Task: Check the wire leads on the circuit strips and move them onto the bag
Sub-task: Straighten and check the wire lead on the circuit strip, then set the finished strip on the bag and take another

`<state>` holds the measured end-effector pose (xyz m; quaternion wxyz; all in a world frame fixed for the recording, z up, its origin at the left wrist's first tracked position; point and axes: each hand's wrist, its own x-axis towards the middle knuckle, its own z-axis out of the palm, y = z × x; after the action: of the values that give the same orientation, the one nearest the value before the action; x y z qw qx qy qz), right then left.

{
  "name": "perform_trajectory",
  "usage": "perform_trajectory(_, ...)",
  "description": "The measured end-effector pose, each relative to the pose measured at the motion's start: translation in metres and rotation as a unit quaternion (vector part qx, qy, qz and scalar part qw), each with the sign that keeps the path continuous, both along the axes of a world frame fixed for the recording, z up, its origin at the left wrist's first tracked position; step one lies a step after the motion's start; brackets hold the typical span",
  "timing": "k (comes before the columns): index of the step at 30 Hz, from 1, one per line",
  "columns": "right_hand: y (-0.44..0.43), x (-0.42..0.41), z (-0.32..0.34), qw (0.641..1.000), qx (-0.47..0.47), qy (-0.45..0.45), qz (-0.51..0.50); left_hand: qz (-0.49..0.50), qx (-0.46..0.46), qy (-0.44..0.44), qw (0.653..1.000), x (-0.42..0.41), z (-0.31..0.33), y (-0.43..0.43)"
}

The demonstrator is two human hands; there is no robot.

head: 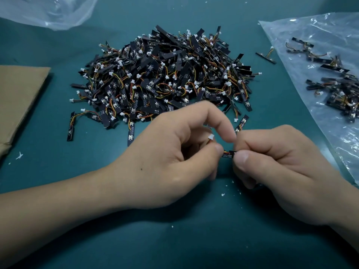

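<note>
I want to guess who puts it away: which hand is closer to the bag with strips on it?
Right. The right hand sits just beside the bag edge; the left hand is farther off, across the held strip from it.

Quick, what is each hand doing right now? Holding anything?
The left hand pinches the wire end of a circuit strip.
The right hand pinches the same strip's board end.

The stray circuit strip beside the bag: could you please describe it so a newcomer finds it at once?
Start at the big heap of strips in the middle of the green table. Look right towards the clear bag. One strip lies alone in the gap between them, touching neither.
</note>
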<state>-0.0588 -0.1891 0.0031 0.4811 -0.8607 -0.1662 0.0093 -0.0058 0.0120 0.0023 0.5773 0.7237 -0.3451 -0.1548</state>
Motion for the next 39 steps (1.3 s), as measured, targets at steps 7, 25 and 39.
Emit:
perform_trajectory(7, -0.001, -0.001, -0.001, 1.000, 0.007, -0.018, -0.015, 0.005, 0.007, -0.002, 1.000, 0.000, 0.000, 0.000)
perform_trajectory(25, -0.021, 0.021, 0.001, 0.915, 0.325, 0.068, -0.227, 0.084, -0.027, -0.028, 0.996, 0.002, -0.001, 0.000)
perform_trajectory(39, 0.001, -0.002, -0.012, 0.900, -0.351, -0.097, -0.240, 0.098, 0.032, -0.053, 0.993, 0.001, -0.001, 0.000)
